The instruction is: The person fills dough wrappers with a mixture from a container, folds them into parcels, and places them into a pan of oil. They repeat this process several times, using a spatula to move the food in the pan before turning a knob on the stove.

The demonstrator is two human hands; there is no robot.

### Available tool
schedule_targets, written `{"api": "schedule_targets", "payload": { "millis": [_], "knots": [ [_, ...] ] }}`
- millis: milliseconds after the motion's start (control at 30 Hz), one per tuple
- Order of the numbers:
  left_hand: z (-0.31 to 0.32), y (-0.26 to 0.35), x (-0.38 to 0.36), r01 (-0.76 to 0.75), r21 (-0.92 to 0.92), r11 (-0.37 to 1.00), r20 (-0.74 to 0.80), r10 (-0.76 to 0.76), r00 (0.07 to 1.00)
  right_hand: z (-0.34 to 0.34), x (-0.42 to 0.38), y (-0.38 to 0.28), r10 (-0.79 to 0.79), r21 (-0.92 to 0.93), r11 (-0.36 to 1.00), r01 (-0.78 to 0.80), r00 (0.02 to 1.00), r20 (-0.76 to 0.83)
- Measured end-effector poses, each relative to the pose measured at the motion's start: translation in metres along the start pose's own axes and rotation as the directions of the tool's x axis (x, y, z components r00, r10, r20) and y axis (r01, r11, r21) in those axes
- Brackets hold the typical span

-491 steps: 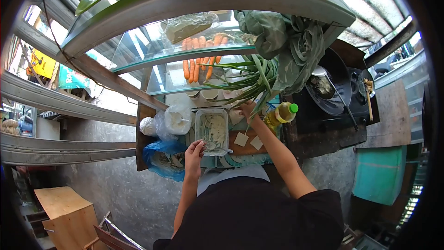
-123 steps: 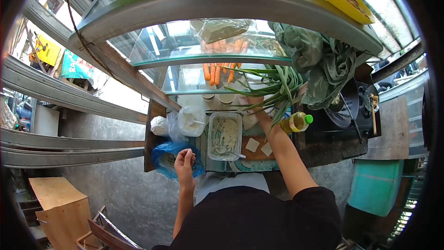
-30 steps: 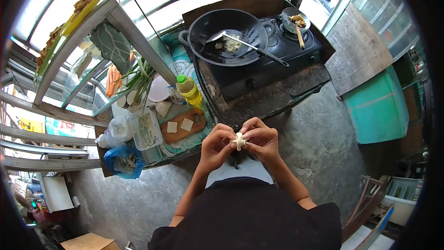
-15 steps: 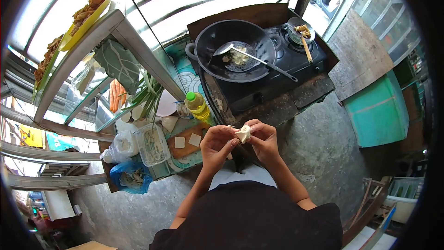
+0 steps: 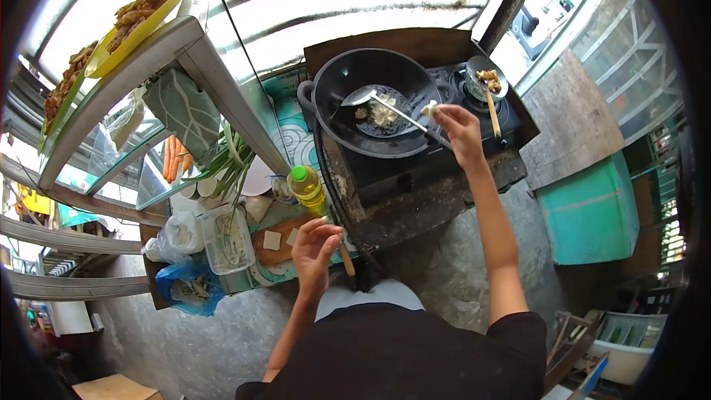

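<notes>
My right hand (image 5: 458, 124) reaches out over the right rim of the black wok (image 5: 337, 115) and pinches a small folded white dumpling (image 5: 429, 109). In the wok lie pale pieces and a metal spatula (image 5: 385, 101). My left hand (image 5: 315, 248) hovers with loosely curled fingers above the near end of the wooden cutting board (image 5: 275, 252), holding nothing. Two square white wrappers (image 5: 272, 240) lie on that board.
A yellow oil bottle (image 5: 306, 188) stands beside the board. A clear tub of filling (image 5: 226, 238), plastic bags (image 5: 185, 287), green onions (image 5: 229, 164) and carrots (image 5: 172, 157) lie left. A small pan with a wooden spoon (image 5: 487, 83) sits on the black stove. Yellow trays of fried food (image 5: 141, 11) top the shelf.
Both hands were folding the dumpling together in front of me. Now my right hand has carried it out over the wok, and my left hand has dropped back toward the cutting board.
</notes>
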State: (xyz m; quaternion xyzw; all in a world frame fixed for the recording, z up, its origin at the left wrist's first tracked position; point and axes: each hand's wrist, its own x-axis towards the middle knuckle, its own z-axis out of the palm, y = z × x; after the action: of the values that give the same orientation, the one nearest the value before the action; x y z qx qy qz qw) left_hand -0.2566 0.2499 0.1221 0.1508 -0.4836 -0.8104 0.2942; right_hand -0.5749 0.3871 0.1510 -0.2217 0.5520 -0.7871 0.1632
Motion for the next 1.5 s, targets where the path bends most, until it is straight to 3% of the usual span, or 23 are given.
{"api": "schedule_targets", "payload": {
  "millis": [167,267,433,500,567,700,800,1200,1433,1500],
  "knots": [
    [-0.023,-0.006,-0.010,-0.005,0.003,1.000,-0.235,0.006,0.972,-0.033,0.095,0.038,0.108,-0.132,0.986,-0.103,0.994,0.030],
    [-0.025,-0.005,-0.012,-0.021,-0.009,1.000,-0.402,0.015,0.915,-0.044,0.139,0.078,0.136,-0.383,0.918,-0.107,0.990,0.048],
    [-0.025,-0.008,-0.011,-0.032,0.014,0.999,-0.468,0.035,0.883,-0.033,0.188,0.135,0.166,-0.551,0.817,-0.168,0.985,-0.054],
    [-0.026,-0.011,-0.011,-0.044,-0.007,0.999,-0.491,0.035,0.870,-0.026,0.196,0.147,0.208,-0.549,0.814,-0.190,0.978,-0.031],
    [-0.026,-0.012,-0.013,-0.035,0.000,0.999,-0.515,0.030,0.857,-0.019,0.204,0.157,0.222,-0.684,0.706,-0.185,0.974,-0.035],
    [-0.027,-0.015,-0.014,-0.006,0.009,1.000,-0.571,0.010,0.821,-0.016,0.216,0.173,0.296,-0.749,0.624,-0.221,0.955,-0.035],
    [-0.029,-0.018,-0.014,0.000,0.006,1.000,-0.575,0.003,0.818,-0.016,0.219,0.177,0.181,-0.808,0.575,-0.130,0.983,-0.029],
    [-0.022,-0.021,-0.007,0.006,0.008,1.000,-0.553,-0.001,0.833,-0.010,0.225,0.187,0.039,-0.879,0.471,0.077,0.993,0.109],
    [-0.016,-0.018,0.000,0.040,0.031,0.999,-0.534,-0.017,0.845,-0.022,0.195,0.115,-0.050,-0.879,0.438,0.189,0.981,0.186],
    [-0.019,-0.021,0.000,0.034,0.019,0.999,-0.502,-0.020,0.864,-0.023,0.164,0.067,0.020,-0.888,0.402,0.224,0.967,0.252]
  ]
}}
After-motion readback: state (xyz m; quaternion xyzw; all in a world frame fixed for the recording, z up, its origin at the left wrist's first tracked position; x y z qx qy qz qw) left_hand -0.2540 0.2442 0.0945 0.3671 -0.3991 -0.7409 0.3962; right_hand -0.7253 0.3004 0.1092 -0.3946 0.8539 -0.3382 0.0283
